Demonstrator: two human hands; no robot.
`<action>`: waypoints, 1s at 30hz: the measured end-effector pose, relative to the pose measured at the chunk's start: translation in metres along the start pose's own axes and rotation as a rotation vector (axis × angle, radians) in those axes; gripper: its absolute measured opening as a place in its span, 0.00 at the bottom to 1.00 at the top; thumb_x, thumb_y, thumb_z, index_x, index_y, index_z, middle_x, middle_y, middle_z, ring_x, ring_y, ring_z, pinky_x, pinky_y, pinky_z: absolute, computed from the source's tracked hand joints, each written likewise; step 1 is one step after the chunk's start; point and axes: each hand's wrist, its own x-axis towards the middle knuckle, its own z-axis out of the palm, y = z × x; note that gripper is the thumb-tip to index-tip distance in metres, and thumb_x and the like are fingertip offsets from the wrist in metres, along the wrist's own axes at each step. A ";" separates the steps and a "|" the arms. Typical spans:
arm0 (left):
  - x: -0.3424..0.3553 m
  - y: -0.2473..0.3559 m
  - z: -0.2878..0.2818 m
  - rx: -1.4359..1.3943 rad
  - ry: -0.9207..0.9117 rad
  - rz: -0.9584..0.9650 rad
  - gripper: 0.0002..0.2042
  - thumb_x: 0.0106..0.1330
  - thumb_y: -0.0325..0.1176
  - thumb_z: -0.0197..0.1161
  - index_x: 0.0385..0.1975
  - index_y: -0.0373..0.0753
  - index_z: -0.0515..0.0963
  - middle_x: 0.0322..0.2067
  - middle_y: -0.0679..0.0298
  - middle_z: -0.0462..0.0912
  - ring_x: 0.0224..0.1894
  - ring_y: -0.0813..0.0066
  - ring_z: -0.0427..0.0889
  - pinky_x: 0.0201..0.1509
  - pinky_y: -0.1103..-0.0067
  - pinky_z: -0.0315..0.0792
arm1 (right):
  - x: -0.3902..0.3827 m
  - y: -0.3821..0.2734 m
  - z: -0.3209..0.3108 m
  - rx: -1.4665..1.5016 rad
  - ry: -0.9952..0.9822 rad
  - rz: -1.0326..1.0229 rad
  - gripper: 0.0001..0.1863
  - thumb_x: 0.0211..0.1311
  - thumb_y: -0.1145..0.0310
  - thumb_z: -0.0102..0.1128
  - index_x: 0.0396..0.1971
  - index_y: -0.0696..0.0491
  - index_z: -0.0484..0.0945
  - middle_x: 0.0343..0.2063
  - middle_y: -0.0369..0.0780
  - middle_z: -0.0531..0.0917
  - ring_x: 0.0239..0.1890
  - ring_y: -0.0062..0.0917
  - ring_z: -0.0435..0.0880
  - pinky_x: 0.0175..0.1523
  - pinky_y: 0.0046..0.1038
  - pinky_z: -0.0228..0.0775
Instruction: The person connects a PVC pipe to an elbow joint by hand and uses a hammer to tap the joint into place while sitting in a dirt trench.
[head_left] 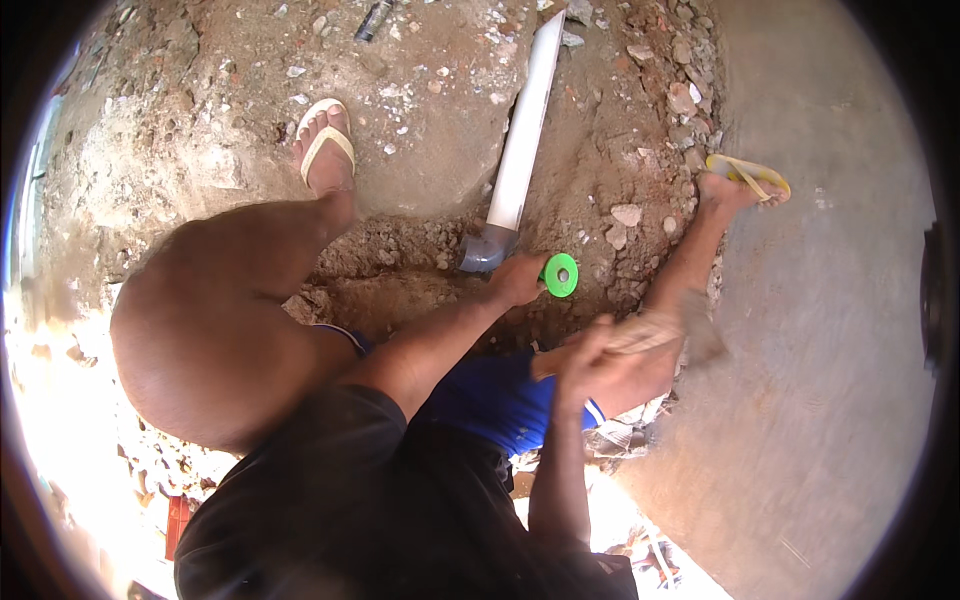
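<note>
My left hand (518, 281) is closed around a chisel (561, 275) with a round green guard and a metal striking end facing up. Its lower shaft and tip are hidden. My right hand (587, 362) grips a hammer (640, 333) by its light wooden handle, raised over my right leg and smeared by motion. The hammer's head, blurred, points to the right. Just beyond my left hand, a grey elbow fitting (487, 249) caps the near end of a white pipe (528, 120) lying in the dirt.
A shallow trench (390, 262) of broken earth runs beside my legs. Loose stones (622, 226) lie right of the pipe. Smooth concrete floor (820, 330) spans the right side, where one sandalled foot (745, 185) rests. A small dark object (375, 20) lies far off.
</note>
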 end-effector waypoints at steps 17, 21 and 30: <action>-0.048 0.032 0.013 0.131 -0.267 -0.123 0.10 0.59 0.37 0.58 0.33 0.43 0.84 0.34 0.53 0.85 0.40 0.51 0.85 0.45 0.61 0.79 | -0.005 -0.009 -0.017 0.345 -0.484 0.788 0.09 0.67 0.72 0.59 0.41 0.56 0.69 0.22 0.35 0.75 0.16 0.16 0.73 0.20 0.20 0.71; -0.043 0.025 0.009 0.256 -0.168 -0.142 0.07 0.56 0.34 0.61 0.29 0.41 0.84 0.29 0.50 0.85 0.37 0.50 0.85 0.41 0.62 0.79 | 0.000 -0.011 -0.041 0.351 -0.443 0.770 0.17 0.67 0.71 0.58 0.51 0.57 0.65 0.26 0.36 0.75 0.17 0.17 0.73 0.20 0.20 0.71; -0.018 0.016 -0.014 0.171 0.041 -0.054 0.09 0.56 0.35 0.62 0.22 0.36 0.82 0.25 0.47 0.83 0.32 0.47 0.84 0.36 0.60 0.78 | 0.025 -0.063 -0.064 0.100 -0.246 0.506 0.19 0.68 0.69 0.58 0.55 0.58 0.68 0.23 0.37 0.75 0.17 0.18 0.72 0.21 0.19 0.68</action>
